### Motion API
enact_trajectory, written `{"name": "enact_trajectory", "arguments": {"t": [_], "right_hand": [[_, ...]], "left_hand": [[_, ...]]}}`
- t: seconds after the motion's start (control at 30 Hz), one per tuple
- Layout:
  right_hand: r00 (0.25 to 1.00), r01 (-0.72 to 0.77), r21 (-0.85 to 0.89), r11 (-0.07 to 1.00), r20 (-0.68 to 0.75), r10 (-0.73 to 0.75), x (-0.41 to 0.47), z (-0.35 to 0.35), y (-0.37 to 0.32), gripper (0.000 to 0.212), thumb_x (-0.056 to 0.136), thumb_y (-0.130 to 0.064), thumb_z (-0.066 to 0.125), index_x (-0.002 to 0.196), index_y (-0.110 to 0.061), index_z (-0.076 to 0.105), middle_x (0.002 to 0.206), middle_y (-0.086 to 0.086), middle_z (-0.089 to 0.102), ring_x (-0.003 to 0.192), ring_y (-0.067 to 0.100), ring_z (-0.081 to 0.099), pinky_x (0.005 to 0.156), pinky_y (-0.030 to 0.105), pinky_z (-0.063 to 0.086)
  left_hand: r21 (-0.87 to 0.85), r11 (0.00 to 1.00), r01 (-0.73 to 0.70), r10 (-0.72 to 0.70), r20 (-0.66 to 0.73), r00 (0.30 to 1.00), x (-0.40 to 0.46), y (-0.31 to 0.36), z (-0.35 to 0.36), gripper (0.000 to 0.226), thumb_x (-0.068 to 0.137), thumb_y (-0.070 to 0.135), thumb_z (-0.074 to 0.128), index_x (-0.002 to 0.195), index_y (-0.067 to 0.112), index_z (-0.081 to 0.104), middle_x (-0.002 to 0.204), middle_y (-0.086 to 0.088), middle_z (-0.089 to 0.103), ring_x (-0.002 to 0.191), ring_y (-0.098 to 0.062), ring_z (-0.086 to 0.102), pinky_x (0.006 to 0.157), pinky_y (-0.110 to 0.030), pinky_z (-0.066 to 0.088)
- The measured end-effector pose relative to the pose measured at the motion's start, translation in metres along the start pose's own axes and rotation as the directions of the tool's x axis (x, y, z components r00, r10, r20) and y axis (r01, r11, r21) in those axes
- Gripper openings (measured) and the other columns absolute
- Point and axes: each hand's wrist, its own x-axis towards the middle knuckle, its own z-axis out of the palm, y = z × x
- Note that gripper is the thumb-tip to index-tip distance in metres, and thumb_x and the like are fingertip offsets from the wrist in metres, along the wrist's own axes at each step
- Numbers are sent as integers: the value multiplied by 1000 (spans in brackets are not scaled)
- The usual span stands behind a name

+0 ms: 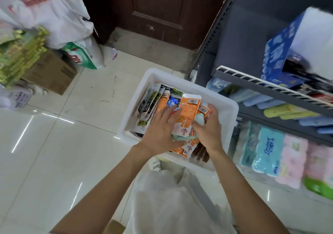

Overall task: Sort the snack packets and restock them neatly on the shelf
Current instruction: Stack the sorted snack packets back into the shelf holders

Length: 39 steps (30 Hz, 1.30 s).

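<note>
Glossy cream floor tiles (pixel 54 161) mirror the lights. The white tub (pixel 228 111) is smooth matt plastic, its snack packets (pixel 189 111) shiny printed film. Far off stands a scuffed dark wooden door (pixel 158 8); at left, a matt cardboard box (pixel 52 75).

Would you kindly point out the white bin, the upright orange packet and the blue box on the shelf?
white bin (pixel 228 106): head view, bare right rim.
orange packet (pixel 189 107): head view, middle of its printed back.
blue box (pixel 277 53): head view, its blue front face.
</note>
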Motion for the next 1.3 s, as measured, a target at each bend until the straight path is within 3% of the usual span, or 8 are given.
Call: {"name": "enact_trajectory", "arguments": {"t": [0.17,0.33,0.43,0.57,0.7,0.9,1.13,1.3], "right_hand": [[1000,2,77,997,-6,-2,-13,-30,-2,70,82,-17,70,138,-28,30,112,-7,60,101,12,60,86,26,49],[996,-53,337,940,80,27,-10,-45,-16,63,86,-27,68,137,-27,30,109,6,66,93,16,66,73,32,57],[995,42,340,939,70,-70,-8,-54,-27,51,95,-38,53,139,-29,31,88,3,70,73,12,67,60,22,50],[944,329,19,944,-40,-328,-7,-64,-27,53,88,-28,64,136,-27,41,107,-1,57,98,8,54,84,13,42],[865,501,-230,834,153,-477,-9,-72,-32,68,82,-32,71,140,-38,36,139,-3,36,130,13,29,102,24,25],[845,534,-382,754,264,-465,-5,-89,-28,49,76,-43,74,120,-34,53,122,-6,41,112,11,34,91,31,36],[907,415,-174,893,-3,-422,14,-135,7,37,74,-43,76,96,-23,55,93,-9,58,82,8,53,68,24,40],[960,281,42,959,6,-281,31,-199,61,21,82,-30,72,85,-15,58,80,-11,64,71,5,60,60,13,42]], "left_hand": [[129,991,-20,14,49,999,8,55,1,87,85,19,64,152,16,8,157,-10,15,139,-31,29,104,-42,42],[-190,982,21,-48,-140,989,15,59,-4,55,86,-7,54,138,7,45,108,-8,67,78,-24,65,67,-26,50],[-719,587,372,-387,154,909,17,53,-20,19,93,11,58,111,7,61,84,5,66,77,-13,62,69,-18,46],[-879,185,439,-437,327,838,8,42,-36,59,69,27,82,122,15,58,114,0,69,112,-21,60,106,-47,37],[-881,194,431,-368,342,865,1,40,-47,27,81,8,70,105,18,61,89,3,75,83,-17,71,77,-39,57],[-843,347,412,-331,301,894,3,56,-53,24,83,15,70,104,25,62,90,0,75,77,-20,73,62,-32,57],[-839,414,353,-409,174,896,22,107,-35,25,84,43,65,103,27,64,97,0,74,94,-24,69,90,-48,52],[-773,585,246,-352,32,935,59,176,-12,10,91,33,57,97,31,64,85,15,73,84,-2,69,73,-17,53]]}}
